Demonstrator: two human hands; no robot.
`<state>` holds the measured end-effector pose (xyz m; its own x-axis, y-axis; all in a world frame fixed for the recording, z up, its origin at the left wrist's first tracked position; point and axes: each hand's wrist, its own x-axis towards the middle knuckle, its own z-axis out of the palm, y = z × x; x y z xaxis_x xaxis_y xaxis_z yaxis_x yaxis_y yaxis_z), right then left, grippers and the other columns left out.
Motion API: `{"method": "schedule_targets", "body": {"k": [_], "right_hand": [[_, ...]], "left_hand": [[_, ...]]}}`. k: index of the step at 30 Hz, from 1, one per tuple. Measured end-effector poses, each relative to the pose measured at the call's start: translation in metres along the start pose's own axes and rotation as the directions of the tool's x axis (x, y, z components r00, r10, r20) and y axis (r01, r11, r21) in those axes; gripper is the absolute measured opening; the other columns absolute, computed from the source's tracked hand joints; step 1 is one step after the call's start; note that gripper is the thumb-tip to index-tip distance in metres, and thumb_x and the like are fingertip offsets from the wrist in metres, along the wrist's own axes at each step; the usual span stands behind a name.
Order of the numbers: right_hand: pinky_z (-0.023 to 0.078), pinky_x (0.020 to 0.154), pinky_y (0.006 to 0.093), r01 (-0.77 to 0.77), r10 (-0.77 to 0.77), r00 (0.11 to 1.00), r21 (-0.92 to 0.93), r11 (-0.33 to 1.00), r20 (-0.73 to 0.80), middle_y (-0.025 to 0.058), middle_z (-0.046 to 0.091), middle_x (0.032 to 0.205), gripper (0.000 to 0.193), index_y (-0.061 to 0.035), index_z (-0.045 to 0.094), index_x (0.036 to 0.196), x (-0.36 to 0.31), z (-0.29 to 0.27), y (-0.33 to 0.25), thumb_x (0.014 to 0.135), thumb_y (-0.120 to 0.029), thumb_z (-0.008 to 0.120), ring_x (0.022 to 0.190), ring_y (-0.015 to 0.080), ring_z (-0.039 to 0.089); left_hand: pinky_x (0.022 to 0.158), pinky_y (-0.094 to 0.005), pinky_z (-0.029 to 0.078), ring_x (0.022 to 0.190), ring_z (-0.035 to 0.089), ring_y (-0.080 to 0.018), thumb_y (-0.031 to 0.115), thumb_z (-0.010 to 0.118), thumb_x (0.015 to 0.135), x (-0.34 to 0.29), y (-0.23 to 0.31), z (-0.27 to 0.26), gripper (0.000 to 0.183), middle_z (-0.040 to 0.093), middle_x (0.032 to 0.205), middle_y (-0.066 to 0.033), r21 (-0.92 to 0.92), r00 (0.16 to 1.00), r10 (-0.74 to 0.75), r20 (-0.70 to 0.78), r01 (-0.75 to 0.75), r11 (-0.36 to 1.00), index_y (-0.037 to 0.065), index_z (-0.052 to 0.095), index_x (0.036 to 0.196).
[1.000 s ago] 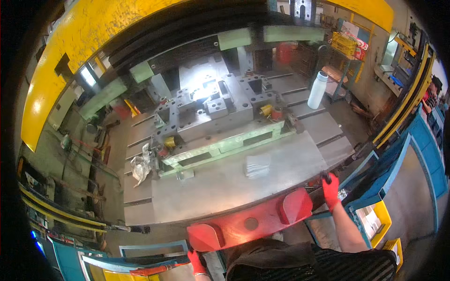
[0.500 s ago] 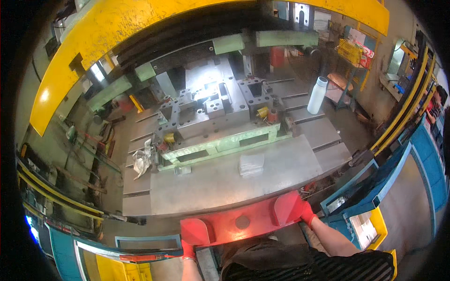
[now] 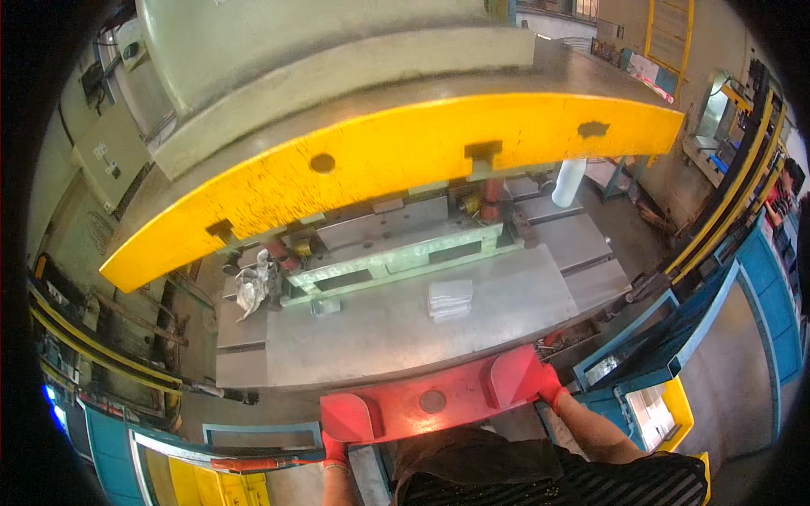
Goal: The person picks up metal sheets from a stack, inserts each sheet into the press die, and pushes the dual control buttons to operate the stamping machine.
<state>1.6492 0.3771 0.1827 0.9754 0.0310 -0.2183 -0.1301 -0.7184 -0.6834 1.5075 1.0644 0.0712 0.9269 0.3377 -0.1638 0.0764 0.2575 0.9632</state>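
While my left hand (image 3: 335, 449) and right hand (image 3: 551, 388) flank the red panel (image 3: 462, 395), I can't tell their grip.

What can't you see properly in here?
All in the head view:
Left hand: fingertips hidden by the red panel.
Right hand: fingertips hidden by the red panel too.
Bottle: top hidden by the yellow beam.
Metal block: back hidden by the yellow beam.
Far-right person: too small.

Steel plate (image 3: 371, 341) leaves room; yellow beam (image 3: 396, 145) blocks beyond.
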Motion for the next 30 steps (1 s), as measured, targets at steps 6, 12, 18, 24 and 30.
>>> {"method": "schedule_targets", "body": {"k": [6, 12, 18, 24, 30], "right_hand": [[0.045, 0.081, 0.0468, 0.301, -0.344, 0.929, -0.262, 0.917, -0.139, 0.0251, 0.061, 0.100, 0.047, -0.0037, 0.064, 0.097, -0.007, 0.003, 0.038, 0.077, -0.046, 0.056, 0.096, 0.0413, 0.056], [0.048, 0.076, 0.0463, 0.195, -0.206, 0.967, 0.085, 0.977, 0.148, 0.0226, 0.064, 0.091, 0.039, -0.0045, 0.066, 0.091, 0.000, -0.051, -0.002, 0.076, -0.040, 0.057, 0.085, 0.0408, 0.060], [0.047, 0.071, 0.0447, 0.128, -0.275, 0.937, -0.520, 0.844, -0.216, 0.0161, 0.061, 0.085, 0.031, -0.0074, 0.063, 0.088, -0.014, -0.189, -0.172, 0.072, -0.034, 0.064, 0.082, 0.0341, 0.059], [0.037, 0.091, 0.0428, 0.486, -0.616, 0.770, -0.471, 0.736, -0.166, 0.0132, 0.056, 0.111, 0.053, -0.0086, 0.056, 0.115, 0.041, -0.160, -0.308, 0.069, -0.030, 0.071, 0.106, 0.0327, 0.050], [0.031, 0.097, 0.0461, 0.410, -0.658, 0.750, -0.734, 0.541, -0.067, 0.0126, 0.048, 0.125, 0.057, -0.0110, 0.051, 0.121, 0.079, -0.102, -0.336, 0.070, -0.030, 0.068, 0.118, 0.0315, 0.042]], "left_hand": [[0.093, -0.0352, 0.045, 0.109, 0.054, -0.0216, 0.024, 0.046, 0.094, -0.027, 0.070, 0.086, 0.040, 0.053, 0.125, -0.0100, 0.549, 0.997, 0.065, -0.042, -0.031, 0.835, 0.006, 0.045, 0.130], [0.087, -0.0350, 0.048, 0.101, 0.059, -0.0232, 0.022, 0.054, 0.090, -0.033, 0.059, 0.036, 0.040, 0.058, 0.118, -0.0106, 0.201, 0.964, -0.154, -0.218, 0.199, 0.959, 0.004, 0.050, 0.125], [0.080, -0.0343, 0.049, 0.087, 0.062, -0.0235, 0.008, 0.062, 0.081, -0.052, 0.180, 0.146, 0.033, 0.064, 0.102, -0.0133, 0.798, 0.844, 0.268, -0.464, 0.268, 0.539, -0.006, 0.055, 0.110], [0.090, -0.0366, 0.042, 0.101, 0.056, -0.0292, 0.004, 0.060, 0.080, -0.044, 0.256, 0.209, 0.030, 0.060, 0.109, -0.0180, 0.799, 0.729, 0.566, -0.385, -0.043, 0.599, -0.004, 0.057, 0.108], [0.092, -0.0366, 0.040, 0.103, 0.054, -0.0286, -0.003, 0.058, 0.078, -0.016, 0.288, 0.272, 0.034, 0.059, 0.109, -0.0154, 0.692, 0.782, 0.580, -0.228, -0.289, 0.661, -0.003, 0.056, 0.112]]}}
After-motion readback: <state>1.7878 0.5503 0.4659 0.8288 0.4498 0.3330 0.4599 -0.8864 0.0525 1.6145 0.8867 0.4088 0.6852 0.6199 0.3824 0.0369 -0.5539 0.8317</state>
